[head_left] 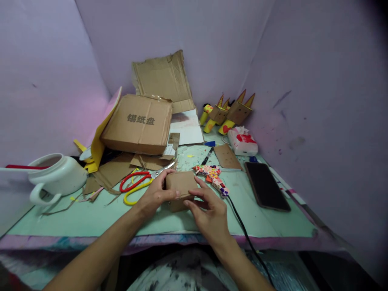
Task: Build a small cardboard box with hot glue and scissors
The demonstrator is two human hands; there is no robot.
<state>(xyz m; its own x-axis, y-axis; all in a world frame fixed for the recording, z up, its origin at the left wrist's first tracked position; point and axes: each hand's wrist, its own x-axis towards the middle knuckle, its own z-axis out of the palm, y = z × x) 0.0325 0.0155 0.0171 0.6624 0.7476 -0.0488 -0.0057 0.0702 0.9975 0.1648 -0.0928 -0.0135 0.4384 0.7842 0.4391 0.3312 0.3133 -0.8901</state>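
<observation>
Both hands close on the same thing: a small brown cardboard box [181, 186], squat and roughly rectangular, resting on the pale green table [91, 218] right at the near edge, in front of the person's body. The left hand [156, 195] has its grip wrapped round the box's left end, thumb lying along the front face and fingers curled over the top rear edge. The right hand [209, 210] comes in from the lower right, its grip narrow, fingertips pinching the box's lower front edge and right side, the thumb tucked under out of sight. The box's long axis runs left to right across the view, so each hand takes one end; the left hand sits higher and further in, the right lower and nearer the body.

Just beyond the left hand lie scissors with one red and one yellow handle loop [136, 184], blades pointing toward the box, close but apart from it. Just beyond the right hand lies a glue gun covered in a bright multicoloured pattern [212, 176], its black cord [242, 228] trailing past the right wrist and off the table's near edge. Further right rests a dark phone [266, 185], well apart.
</observation>
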